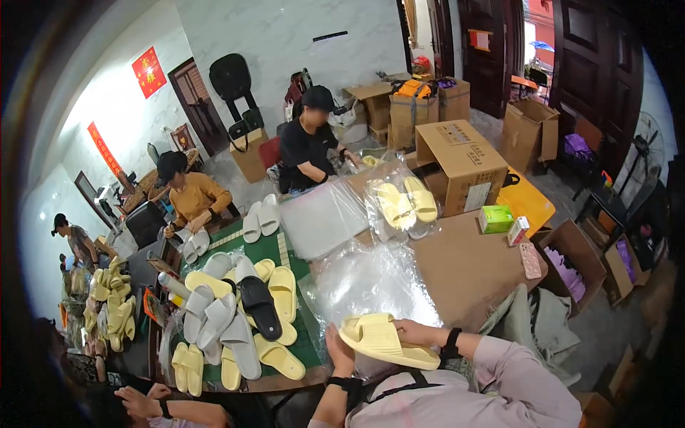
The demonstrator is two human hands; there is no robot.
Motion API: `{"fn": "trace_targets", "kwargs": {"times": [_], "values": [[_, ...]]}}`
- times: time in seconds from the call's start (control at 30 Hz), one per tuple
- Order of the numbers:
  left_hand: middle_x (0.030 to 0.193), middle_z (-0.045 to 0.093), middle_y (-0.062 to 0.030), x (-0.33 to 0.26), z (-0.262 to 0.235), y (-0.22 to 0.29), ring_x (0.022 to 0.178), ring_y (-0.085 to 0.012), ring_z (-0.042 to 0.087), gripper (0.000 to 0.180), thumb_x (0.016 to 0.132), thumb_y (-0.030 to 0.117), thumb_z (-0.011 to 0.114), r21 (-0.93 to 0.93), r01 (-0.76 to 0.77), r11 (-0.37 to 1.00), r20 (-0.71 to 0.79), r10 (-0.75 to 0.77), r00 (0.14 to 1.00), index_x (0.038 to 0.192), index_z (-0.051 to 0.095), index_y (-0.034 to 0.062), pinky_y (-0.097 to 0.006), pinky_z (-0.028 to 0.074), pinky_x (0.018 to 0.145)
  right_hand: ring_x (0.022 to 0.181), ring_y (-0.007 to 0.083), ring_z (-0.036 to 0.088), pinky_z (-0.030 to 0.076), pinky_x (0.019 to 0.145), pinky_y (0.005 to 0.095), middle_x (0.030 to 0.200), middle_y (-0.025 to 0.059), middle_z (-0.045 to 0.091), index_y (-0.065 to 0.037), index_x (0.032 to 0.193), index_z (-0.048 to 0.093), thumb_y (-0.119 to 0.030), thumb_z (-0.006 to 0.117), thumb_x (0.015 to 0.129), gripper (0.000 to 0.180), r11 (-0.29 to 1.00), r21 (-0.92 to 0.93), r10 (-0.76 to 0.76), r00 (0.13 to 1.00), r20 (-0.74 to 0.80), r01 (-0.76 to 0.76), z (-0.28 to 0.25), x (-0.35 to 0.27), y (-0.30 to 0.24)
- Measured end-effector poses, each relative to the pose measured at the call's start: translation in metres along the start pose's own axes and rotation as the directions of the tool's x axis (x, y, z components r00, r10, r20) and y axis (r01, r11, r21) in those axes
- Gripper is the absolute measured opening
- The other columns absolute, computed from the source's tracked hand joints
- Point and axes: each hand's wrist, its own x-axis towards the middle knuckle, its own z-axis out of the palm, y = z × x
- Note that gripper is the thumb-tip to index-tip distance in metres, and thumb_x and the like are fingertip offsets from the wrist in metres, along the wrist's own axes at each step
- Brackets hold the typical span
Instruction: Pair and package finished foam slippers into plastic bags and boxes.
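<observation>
Just above the table's near edge I hold a pale yellow slide slipper (371, 342) with a ribbed strap; whether a second one lies against it I cannot tell. My left hand (340, 351) grips its left end, fingers partly hidden behind it. From the other side my right hand (419, 334) is closed on its edge. Beyond the slipper lies a clear plastic bag (378, 282) spread flat. To the left, grey and yellow slippers and a black slipper (261, 307) are heaped on a green mat (307, 333).
A stack of clear bags (325, 217) lies farther back, beside a bagged yellow pair (407, 203). At the right stand an open carton (460, 167), a green box (496, 219) and a pink phone (530, 261). Co-workers (307, 146) sit across the table; another's hands (143, 401) show lower left.
</observation>
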Motion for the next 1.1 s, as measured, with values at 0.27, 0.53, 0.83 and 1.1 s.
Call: {"fn": "trace_targets", "kwargs": {"times": [0.27, 0.53, 0.83, 1.1], "values": [[0.122, 0.046, -0.0258, 0.016, -0.024, 0.057, 0.107, -0.0399, 0.048, 0.033, 0.088, 0.011, 0.048, 0.436, -0.055, 0.898, -0.064, 0.092, 0.994, 0.119, 0.052, 0.0032, -0.041, 0.041, 0.088, 0.091, 0.0107, 0.054, 0.043, 0.083, 0.0265, 0.103, 0.004, 0.061, -0.004, 0.114, 0.056, -0.02, 0.054, 0.088, 0.031, 0.998, 0.063, 0.0, 0.999, -0.04, 0.002, -0.003, -0.011, -0.004], [0.095, 0.057, -0.021, 0.029, -0.041, 0.05, 0.087, -0.0362, 0.055, 0.026, 0.078, -0.007, 0.046, 0.39, -0.077, 0.918, -0.19, 0.163, 0.968, 0.099, 0.06, -0.003, -0.039, 0.044, 0.077, 0.093, 0.0132, 0.056, 0.045, 0.082, 0.0282, 0.101, 0.0057, 0.062, 0.0, 0.111, 0.057, -0.011, 0.056, 0.086, 0.027, 0.949, 0.269, -0.057, 0.925, -0.375, 0.167, -0.026, -0.027, 0.015], [0.098, 0.056, -0.0227, 0.04, -0.035, 0.043, 0.091, -0.0385, 0.054, 0.023, 0.09, 0.011, 0.045, 0.23, 0.035, 0.973, -0.33, 0.044, 0.943, 0.1, 0.056, -0.0069, -0.041, 0.043, 0.078, 0.094, 0.0128, 0.055, 0.044, 0.083, 0.0282, 0.107, 0.0071, 0.059, -0.002, 0.112, 0.055, -0.01, 0.058, 0.084, 0.029, 0.983, 0.174, -0.017, 0.978, -0.208, 0.054, -0.026, -0.044, 0.012], [0.123, 0.046, -0.0263, 0.029, -0.036, 0.061, 0.111, -0.0405, 0.047, 0.024, 0.09, 0.008, 0.044, 0.257, -0.085, 0.963, -0.304, 0.164, 0.938, 0.107, 0.056, -0.0033, -0.04, 0.041, 0.089, 0.091, 0.0211, 0.054, 0.043, 0.079, 0.0312, 0.094, 0.0107, 0.059, -0.005, 0.106, 0.057, -0.014, 0.058, 0.082, 0.026, 0.851, -0.241, -0.503, 0.857, -0.116, 0.467, 0.0, -0.016, -0.019]]}}
